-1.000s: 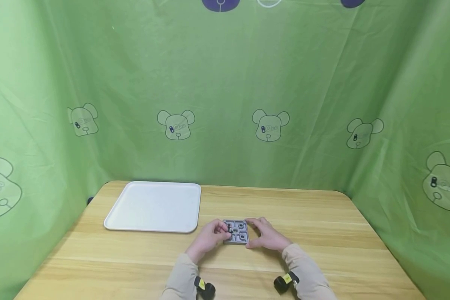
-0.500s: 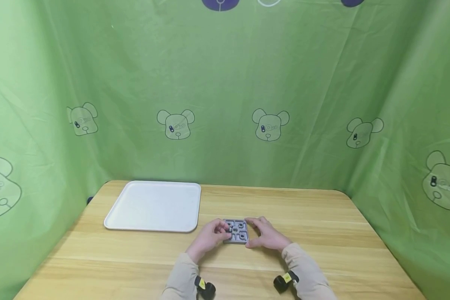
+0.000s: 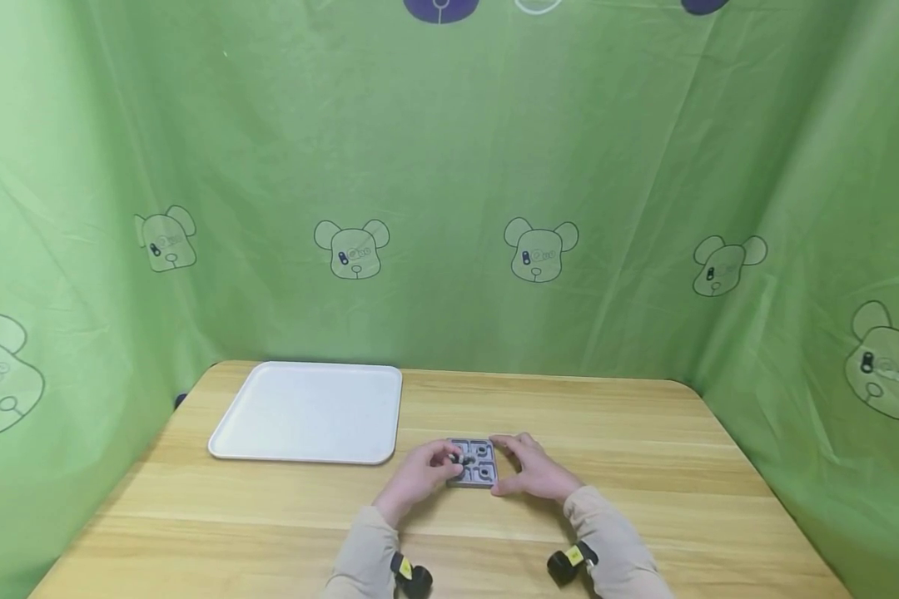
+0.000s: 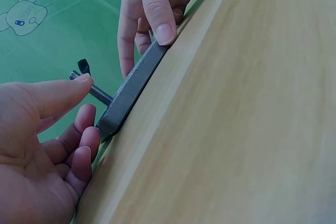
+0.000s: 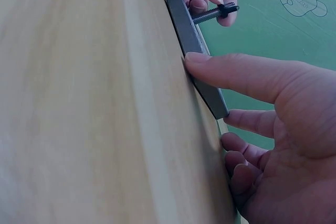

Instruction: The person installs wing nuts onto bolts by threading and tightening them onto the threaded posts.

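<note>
A square grey metal plate with raised ribs and round recesses lies on the wooden table. From it a threaded stud stands up, with a black wing nut near its top. The thumb and forefinger of my left hand pinch the wing nut, while its other fingers curl beside the plate's edge. My right hand grips the plate's right side, thumb on the near edge and forefinger at the far corner. In the head view, the left fingers partly hide the wing nut and the plate's left side.
A white rectangular tray sits at the back left of the table. Green curtain printed with bear heads surrounds the table at the back and sides. Black cameras are strapped to both wrists.
My left thumb and forefinger have shifted slightly at the wing nut, and its wings show at a different angle. The plate and my right hand stay in place.
</note>
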### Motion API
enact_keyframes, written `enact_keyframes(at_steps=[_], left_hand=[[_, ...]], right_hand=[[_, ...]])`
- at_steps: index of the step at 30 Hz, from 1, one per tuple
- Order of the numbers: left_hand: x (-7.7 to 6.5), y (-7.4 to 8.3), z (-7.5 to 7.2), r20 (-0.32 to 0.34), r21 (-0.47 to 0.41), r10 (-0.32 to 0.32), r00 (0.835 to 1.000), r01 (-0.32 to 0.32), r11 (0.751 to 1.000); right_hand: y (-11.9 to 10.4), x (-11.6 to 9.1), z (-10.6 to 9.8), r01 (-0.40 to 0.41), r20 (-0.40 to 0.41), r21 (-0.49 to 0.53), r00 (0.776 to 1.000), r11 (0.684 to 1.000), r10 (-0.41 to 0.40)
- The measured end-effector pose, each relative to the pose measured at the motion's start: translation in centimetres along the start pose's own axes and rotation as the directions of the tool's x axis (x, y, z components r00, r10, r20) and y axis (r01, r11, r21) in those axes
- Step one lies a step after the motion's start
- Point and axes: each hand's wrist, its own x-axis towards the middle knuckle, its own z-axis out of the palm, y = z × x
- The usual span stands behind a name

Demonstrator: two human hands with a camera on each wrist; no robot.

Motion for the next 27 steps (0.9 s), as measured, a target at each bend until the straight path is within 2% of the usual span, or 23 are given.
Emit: enact_keyframes(at_steps=[8,18,27], left_hand=[[-0.08,0.17,0.07,0.000,-0.026,-0.017,1.000,0.017,1.000],[-0.38,0.27,-0.45,-0.008,-0.113,-0.055,0.998,0.054,0.992],[-0.32,0.14,-0.64,0.009,-0.107,-0.052,0.999,0.053,0.993]], right_hand=[[-0.30,-0.17,-0.10,-0.007,0.000,0.003,1.000,1.000,0.007],[-0.14,0.00,0.01,-0.002,-0.004,-0.005,1.000,1.000,0.002],[-0.08,0.03,0.01,0.004,-0.007,0.005,1.000,1.000,-0.004]])
